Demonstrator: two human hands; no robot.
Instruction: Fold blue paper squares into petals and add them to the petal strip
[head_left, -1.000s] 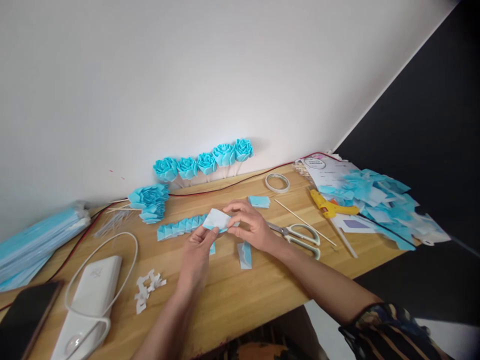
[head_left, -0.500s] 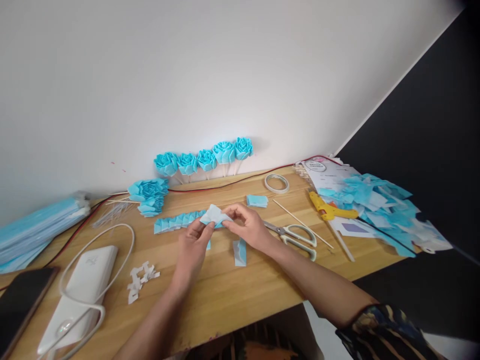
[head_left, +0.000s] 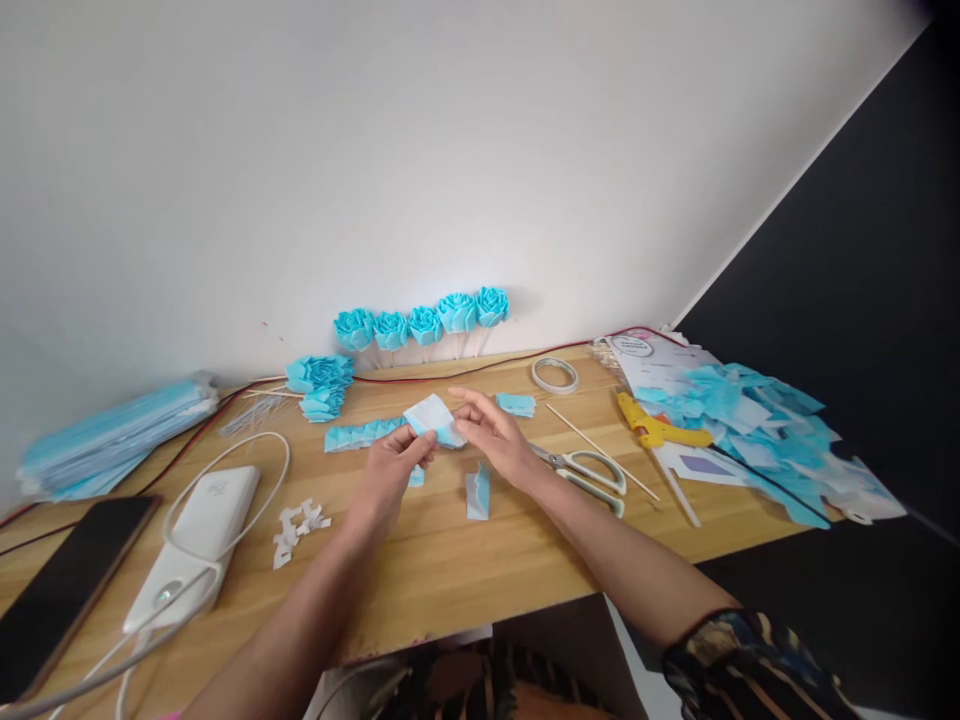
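Observation:
A small piece of light blue and white non-woven cloth (head_left: 433, 413) is held up between my hands, just above the table. My left hand (head_left: 391, 468) pinches its lower left side, thumb on top. At the right edge, my right hand (head_left: 496, 440) has its thumb against the cloth and its index finger raised; the fingers behind are partly hidden. Below lie a loose cloth piece (head_left: 477, 494) and a smaller blue scrap (head_left: 416, 477). A row of folded blue pieces (head_left: 361, 435) extends behind my left hand. Scissors (head_left: 592, 472) rest beside my right wrist.
Blue cloth roses (head_left: 424, 326) on sticks lean against the wall. On the right are a yellow glue gun (head_left: 652, 425), a tape roll (head_left: 555, 375) and a heap of blue cloth (head_left: 742, 410). A power bank (head_left: 199, 545) with a cable and a phone (head_left: 75, 580) lie left.
The cloth piece has been turned, now showing a broader flat face. My right index finger has lifted away from it. The camera view has shifted slightly.

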